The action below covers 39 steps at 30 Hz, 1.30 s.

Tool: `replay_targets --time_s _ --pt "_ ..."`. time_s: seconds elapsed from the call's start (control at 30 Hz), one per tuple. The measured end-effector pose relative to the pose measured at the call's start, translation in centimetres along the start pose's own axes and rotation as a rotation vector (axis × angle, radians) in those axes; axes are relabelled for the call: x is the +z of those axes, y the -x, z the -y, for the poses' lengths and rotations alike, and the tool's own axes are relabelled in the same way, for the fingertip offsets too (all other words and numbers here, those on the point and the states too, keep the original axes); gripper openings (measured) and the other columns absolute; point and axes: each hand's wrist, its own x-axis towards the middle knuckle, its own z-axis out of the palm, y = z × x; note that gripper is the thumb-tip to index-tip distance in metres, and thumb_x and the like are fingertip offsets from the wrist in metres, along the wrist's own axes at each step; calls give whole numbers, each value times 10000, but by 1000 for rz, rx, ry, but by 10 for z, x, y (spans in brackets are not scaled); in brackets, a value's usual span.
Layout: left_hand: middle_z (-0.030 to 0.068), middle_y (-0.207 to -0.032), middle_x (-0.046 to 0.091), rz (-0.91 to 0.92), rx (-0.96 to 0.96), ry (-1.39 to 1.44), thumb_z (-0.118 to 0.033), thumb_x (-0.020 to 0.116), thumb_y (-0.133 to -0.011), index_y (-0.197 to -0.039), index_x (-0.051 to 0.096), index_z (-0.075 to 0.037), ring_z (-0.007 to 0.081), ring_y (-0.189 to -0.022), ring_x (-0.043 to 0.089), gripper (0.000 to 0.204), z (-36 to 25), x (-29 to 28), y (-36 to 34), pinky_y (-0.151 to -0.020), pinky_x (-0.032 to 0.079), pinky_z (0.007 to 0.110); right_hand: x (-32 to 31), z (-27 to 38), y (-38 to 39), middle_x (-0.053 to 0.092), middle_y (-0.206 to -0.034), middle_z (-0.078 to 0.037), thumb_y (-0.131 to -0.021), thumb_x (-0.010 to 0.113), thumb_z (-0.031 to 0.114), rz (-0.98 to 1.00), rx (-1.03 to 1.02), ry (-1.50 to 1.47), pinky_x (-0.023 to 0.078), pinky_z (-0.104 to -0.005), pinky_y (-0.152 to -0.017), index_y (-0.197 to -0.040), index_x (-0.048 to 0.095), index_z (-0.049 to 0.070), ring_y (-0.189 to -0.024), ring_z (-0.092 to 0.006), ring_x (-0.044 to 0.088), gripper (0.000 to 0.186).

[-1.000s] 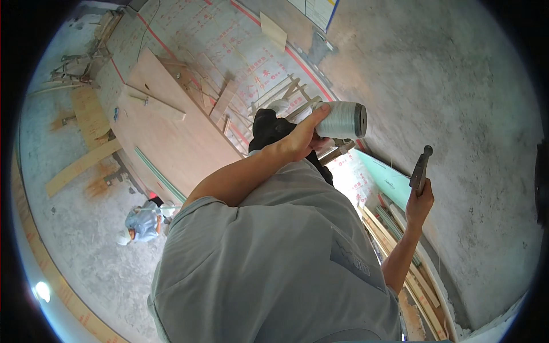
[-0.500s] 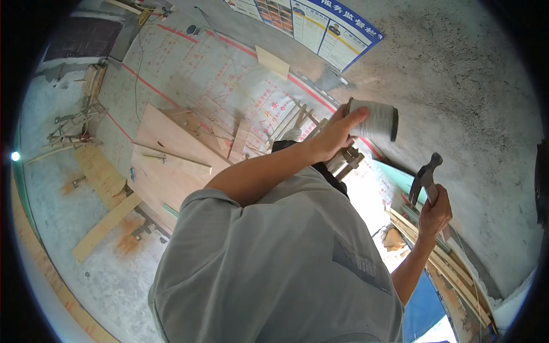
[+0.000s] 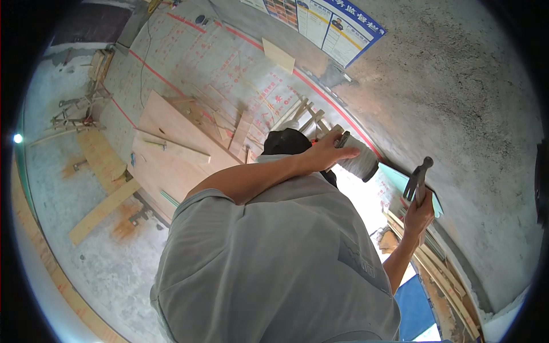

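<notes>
My left arm reaches across the grey shirt (image 3: 280,246). At its end my left hand (image 3: 330,152) is closed on a thick whitish spool (image 3: 360,163) with dark ends, which looks wound with cord. The spool is tilted, its far end pointing down to the right. Further right, my right hand (image 3: 420,214) grips a claw hammer (image 3: 422,174) by its handle, just below the metal head. The head is raised and the claw faces left. A gap separates the hammer from the spool. Something black and soft (image 3: 286,142) shows beside my left forearm.
A rough concrete wall (image 3: 452,108) rises on the right, with a blue-and-white poster (image 3: 343,34) on it. Long wood strips (image 3: 443,280) lie at lower right. A large plywood board (image 3: 171,131) with sticks on top stands left, over printed floor sheeting (image 3: 229,57).
My left hand has brought the spool down, away from the poster, and tipped it. My right hand with the hammer has shifted slightly left; the hammer has turned a little.
</notes>
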Motion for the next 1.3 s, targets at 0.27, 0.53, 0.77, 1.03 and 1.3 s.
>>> replay_targets --time_s 0.27,0.53,0.77,1.03,1.3 --pt "81 -938 561 -24 14 99 -444 752 -822 -1185 515 73 131 -850 527 675 -8 -15 -10 -699 434 282 -16 3 -5 681 -873 -182 -823 646 27 81 45 66 500 -475 -661 -1062 607 65 -779 -386 672 245" --pt "48 -1049 592 88 -60 235 -372 734 -862 -1312 440 7 103 -918 541 658 -68 -118 -16 -797 444 249 13 100 -32 682 -897 -161 -802 620 2 33 13 156 505 -479 -677 -1051 631 75 -790 -384 661 259" --pt "69 -963 629 183 90 -119 -459 675 -868 -1270 507 -59 192 -923 632 592 -90 -244 -55 -700 484 304 25 268 -80 668 -831 -120 -818 619 8 -74 -132 255 527 -410 -690 -945 643 64 -764 -314 661 141" --pt "-19 -687 497 16 -163 85 -582 619 -881 -999 558 -159 70 -458 321 443 -188 -322 -48 -441 226 243 33 347 -115 636 -823 -83 -753 674 8 -207 -79 2 521 -393 -673 -935 614 74 -765 -292 648 202" --pt "-13 -771 516 -130 -111 140 -497 587 -924 -1079 538 -163 52 -531 391 371 -176 -378 -26 -443 249 216 50 329 -129 660 -873 -91 -784 646 22 -149 -139 -24 533 -411 -676 -965 623 84 -785 -312 662 193"
